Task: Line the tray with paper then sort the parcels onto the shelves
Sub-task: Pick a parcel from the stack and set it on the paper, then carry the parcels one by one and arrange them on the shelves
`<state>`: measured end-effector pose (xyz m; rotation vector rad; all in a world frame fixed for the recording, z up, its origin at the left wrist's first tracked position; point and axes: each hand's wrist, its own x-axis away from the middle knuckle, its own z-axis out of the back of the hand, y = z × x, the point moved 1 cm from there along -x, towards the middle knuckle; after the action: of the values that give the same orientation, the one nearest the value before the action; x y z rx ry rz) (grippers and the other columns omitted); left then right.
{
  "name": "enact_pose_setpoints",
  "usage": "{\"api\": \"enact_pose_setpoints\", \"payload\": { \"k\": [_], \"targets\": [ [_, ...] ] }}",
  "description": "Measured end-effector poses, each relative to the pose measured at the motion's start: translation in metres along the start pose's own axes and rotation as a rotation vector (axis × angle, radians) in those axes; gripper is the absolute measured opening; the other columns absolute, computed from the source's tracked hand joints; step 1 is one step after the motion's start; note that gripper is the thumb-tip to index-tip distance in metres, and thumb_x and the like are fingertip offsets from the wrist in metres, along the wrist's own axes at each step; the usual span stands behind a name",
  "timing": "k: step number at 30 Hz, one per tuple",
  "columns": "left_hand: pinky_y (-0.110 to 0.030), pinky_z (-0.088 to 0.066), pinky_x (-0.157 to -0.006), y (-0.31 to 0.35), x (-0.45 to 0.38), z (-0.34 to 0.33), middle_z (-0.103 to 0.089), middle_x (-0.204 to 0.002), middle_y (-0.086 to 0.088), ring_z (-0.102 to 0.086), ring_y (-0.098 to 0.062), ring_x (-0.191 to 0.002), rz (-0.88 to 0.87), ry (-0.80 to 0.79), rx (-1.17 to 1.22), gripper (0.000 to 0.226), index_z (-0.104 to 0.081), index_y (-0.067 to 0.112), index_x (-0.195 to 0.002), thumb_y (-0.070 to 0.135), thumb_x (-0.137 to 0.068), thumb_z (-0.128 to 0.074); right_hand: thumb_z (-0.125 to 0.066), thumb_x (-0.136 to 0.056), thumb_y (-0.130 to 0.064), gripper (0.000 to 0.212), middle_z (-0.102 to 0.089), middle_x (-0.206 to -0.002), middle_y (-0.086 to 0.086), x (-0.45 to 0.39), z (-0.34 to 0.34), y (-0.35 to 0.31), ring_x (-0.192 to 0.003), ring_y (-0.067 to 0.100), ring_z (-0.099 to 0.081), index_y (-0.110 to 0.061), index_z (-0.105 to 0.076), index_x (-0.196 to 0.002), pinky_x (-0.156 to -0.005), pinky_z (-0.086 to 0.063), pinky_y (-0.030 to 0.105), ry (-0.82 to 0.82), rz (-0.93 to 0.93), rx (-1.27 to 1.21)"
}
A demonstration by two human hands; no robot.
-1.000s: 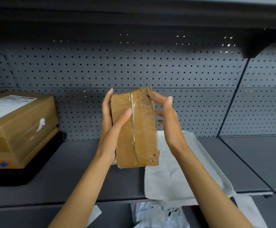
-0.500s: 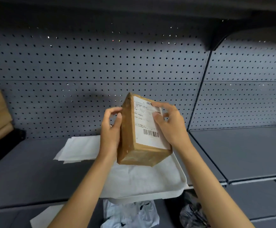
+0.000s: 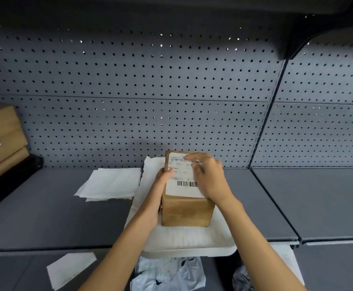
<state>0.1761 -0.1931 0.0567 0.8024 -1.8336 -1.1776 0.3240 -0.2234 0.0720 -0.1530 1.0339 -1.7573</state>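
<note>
A brown cardboard parcel (image 3: 185,211) with a white barcode label on top rests on the white paper (image 3: 184,236) that lines the white tray (image 3: 190,252) on the grey shelf (image 3: 51,208). My left hand (image 3: 160,185) grips the parcel's left side, thumb on the label. My right hand (image 3: 208,177) lies over the label and the parcel's right edge. Both hands touch the parcel.
A stack of loose white paper sheets (image 3: 110,183) lies left of the tray. Larger brown boxes (image 3: 1,139) stand on a black base at the far left. Grey poly-bag parcels (image 3: 169,274) and another paper sheet (image 3: 70,269) lie on the lower level. The pegboard wall (image 3: 150,97) is behind.
The parcel was held up in the air and turned label-up; now it has come down onto the paper-lined tray with both hands still on it.
</note>
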Motion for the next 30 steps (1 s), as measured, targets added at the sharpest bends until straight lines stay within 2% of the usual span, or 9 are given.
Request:
{"api": "enact_pose_setpoints", "payload": {
  "k": [4, 10, 13, 16, 19, 21, 24, 26, 30],
  "targets": [
    [-0.016, -0.051, -0.060, -0.001, -0.005, -0.004, -0.070, -0.127, -0.014, -0.074, -0.003, -0.078, 0.000, 0.043, -0.081, 0.030, -0.061, 0.016, -0.130, 0.024, -0.105, -0.047, -0.051, -0.099, -0.002, 0.031, -0.072, -0.113, 0.001, 0.003, -0.006, 0.011, -0.059, 0.002, -0.045, -0.017, -0.074, -0.115, -0.072, -0.041, 0.026, -0.024, 0.053, 0.013],
    [-0.027, -0.051, -0.081, -0.007, 0.001, 0.001, -0.068, -0.130, 0.006, -0.067, -0.016, -0.113, -0.059, 0.047, -0.097, 0.052, -0.040, 0.023, -0.152, 0.029, -0.101, -0.053, -0.051, -0.100, -0.005, 0.032, -0.070, -0.112, 0.000, 0.005, -0.002, 0.006, -0.061, -0.007, -0.039, -0.019, -0.072, -0.120, -0.072, -0.035, 0.021, -0.047, 0.045, 0.101],
    [-0.007, -0.045, -0.070, 0.002, 0.006, 0.000, -0.042, -0.128, 0.016, -0.048, -0.003, -0.114, -0.146, 0.027, -0.125, 0.067, -0.017, 0.021, -0.161, 0.018, -0.103, -0.052, -0.050, -0.100, -0.008, 0.035, -0.069, -0.122, -0.001, 0.008, 0.003, -0.005, -0.096, 0.019, -0.062, -0.024, -0.068, -0.126, -0.076, -0.039, 0.028, -0.081, 0.013, 0.267],
    [0.005, -0.041, -0.057, 0.010, 0.012, -0.001, -0.040, -0.126, 0.011, -0.042, -0.001, -0.111, -0.209, 0.042, -0.123, 0.067, -0.019, 0.018, -0.160, 0.010, -0.103, -0.053, -0.050, -0.097, -0.003, 0.043, -0.065, -0.130, 0.001, 0.007, 0.005, -0.021, -0.123, 0.029, -0.055, -0.028, -0.065, -0.128, -0.094, -0.045, 0.039, -0.105, -0.011, 0.432],
    [-0.007, -0.043, -0.087, 0.013, 0.016, 0.011, -0.048, -0.145, 0.008, -0.049, -0.003, -0.119, -0.323, 0.113, -0.082, 0.054, -0.041, 0.022, -0.151, 0.006, -0.101, -0.054, -0.053, -0.096, -0.002, 0.043, -0.066, -0.130, -0.001, 0.014, 0.002, -0.040, -0.125, 0.028, -0.054, -0.030, -0.065, -0.126, -0.096, -0.043, 0.040, -0.060, 0.036, 0.427],
    [-0.022, -0.047, -0.091, 0.016, 0.022, 0.024, -0.066, -0.132, 0.001, -0.062, -0.006, -0.110, -0.475, 0.206, -0.061, 0.037, -0.063, 0.023, -0.126, 0.000, -0.099, -0.051, -0.055, -0.099, -0.011, 0.030, -0.070, -0.122, -0.004, 0.020, -0.005, -0.057, -0.117, 0.024, -0.059, -0.029, -0.068, -0.119, -0.089, -0.047, 0.038, 0.004, 0.117, 0.337],
    [-0.021, -0.049, -0.073, 0.030, 0.036, 0.049, -0.075, -0.090, 0.010, -0.068, -0.008, -0.089, -0.653, 0.338, -0.009, 0.034, -0.071, 0.018, -0.091, -0.006, -0.096, -0.048, -0.049, -0.104, -0.027, 0.025, -0.067, -0.075, -0.004, 0.023, -0.018, -0.088, -0.076, 0.025, -0.062, -0.023, -0.067, -0.088, -0.065, -0.047, 0.036, 0.045, 0.156, 0.180],
    [-0.018, -0.046, -0.066, 0.042, 0.042, 0.066, -0.073, -0.081, 0.013, -0.067, -0.006, -0.080, -0.702, 0.370, 0.030, 0.033, -0.069, 0.012, -0.085, -0.008, -0.095, -0.045, -0.044, -0.105, -0.029, 0.040, -0.047, -0.055, -0.003, 0.021, -0.025, -0.112, -0.061, 0.030, -0.051, -0.021, -0.051, -0.067, -0.057, -0.037, 0.035, 0.027, 0.162, 0.128],
    [-0.025, -0.043, -0.066, 0.071, 0.057, 0.113, -0.071, -0.077, 0.017, -0.063, -0.004, -0.077, -0.776, 0.407, 0.037, 0.035, -0.067, 0.013, -0.082, -0.008, -0.095, -0.043, -0.040, -0.106, -0.029, 0.049, -0.035, -0.052, -0.003, 0.020, -0.056, -0.171, -0.053, 0.024, -0.033, -0.023, -0.028, -0.059, -0.056, -0.030, 0.035, -0.046, 0.220, 0.126]
  ]
}}
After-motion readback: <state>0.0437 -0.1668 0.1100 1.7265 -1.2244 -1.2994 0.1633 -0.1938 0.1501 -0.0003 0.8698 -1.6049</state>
